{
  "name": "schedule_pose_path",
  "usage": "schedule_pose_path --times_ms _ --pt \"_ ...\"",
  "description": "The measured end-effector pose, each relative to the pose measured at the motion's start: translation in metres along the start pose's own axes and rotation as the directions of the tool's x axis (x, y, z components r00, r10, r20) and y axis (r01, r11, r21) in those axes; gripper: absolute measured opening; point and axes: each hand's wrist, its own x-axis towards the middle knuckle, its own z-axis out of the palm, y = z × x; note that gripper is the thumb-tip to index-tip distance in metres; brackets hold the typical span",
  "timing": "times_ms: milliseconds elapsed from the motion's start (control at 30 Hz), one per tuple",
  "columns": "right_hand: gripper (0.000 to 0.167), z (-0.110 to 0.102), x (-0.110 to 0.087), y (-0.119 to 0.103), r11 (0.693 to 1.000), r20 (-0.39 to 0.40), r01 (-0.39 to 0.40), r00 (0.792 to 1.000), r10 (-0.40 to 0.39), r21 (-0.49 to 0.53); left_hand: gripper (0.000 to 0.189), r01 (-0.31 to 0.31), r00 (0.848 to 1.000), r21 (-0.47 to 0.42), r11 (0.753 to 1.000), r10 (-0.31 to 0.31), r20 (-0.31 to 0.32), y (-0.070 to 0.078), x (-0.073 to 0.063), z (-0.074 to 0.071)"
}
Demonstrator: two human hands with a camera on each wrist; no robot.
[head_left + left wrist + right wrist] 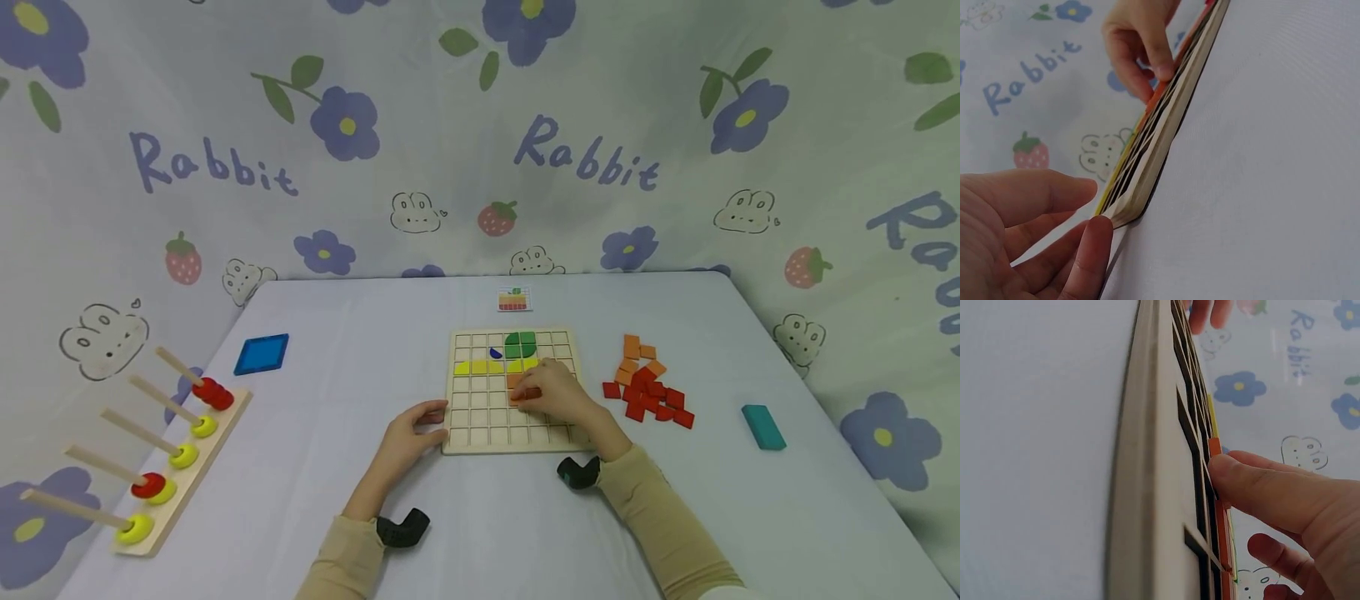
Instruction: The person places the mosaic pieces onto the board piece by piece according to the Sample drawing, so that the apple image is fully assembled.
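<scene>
A square wooden grid board [478, 417] lies on the white table between the hands. Yellow pieces [477, 367] run in a row across it, below green pieces [521, 344] and a small dark-blue piece [496, 353]. My right hand [558, 392] is over the board's right half, beside a placed orange tile [514, 381]. In the right wrist view, its thumb is on an orange tile [1215, 447] at the grid; fingers partly hide this tile. At the board's left edge, my left hand [405, 433] touches the wood with its thumb and extended fingers.
Right of the board lie loose orange tiles [632, 346] and red tiles [643, 392]. A small picture card [514, 298] sits behind it. A teal block [763, 427] is far right. On the left are a blue tray [261, 354] and a peg stand [193, 471] with rings.
</scene>
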Motion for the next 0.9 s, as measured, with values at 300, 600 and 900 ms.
schedule_pose_path --times_ms 300,600,900 --pt "0.017 0.0008 -0.0005 -0.0023 0.998 0.017 -0.026 0.999 0.027 -0.063 0.042 -0.007 1.0 0.004 1.0 0.007 0.005 -0.0005 -0.0002 0.0" --pt "0.016 -0.0007 -0.0025 -0.0021 0.998 0.022 0.027 0.999 -0.026 -0.052 0.042 -0.006 1.0 0.008 1.0 0.006 0.003 -0.0005 0.0008 0.0006" --pt "0.021 -0.0077 -0.0022 0.0014 0.996 0.025 -0.036 0.999 0.034 0.084 0.042 -0.009 1.0 0.021 1.0 0.009 -0.002 0.0013 -0.0007 0.0002"
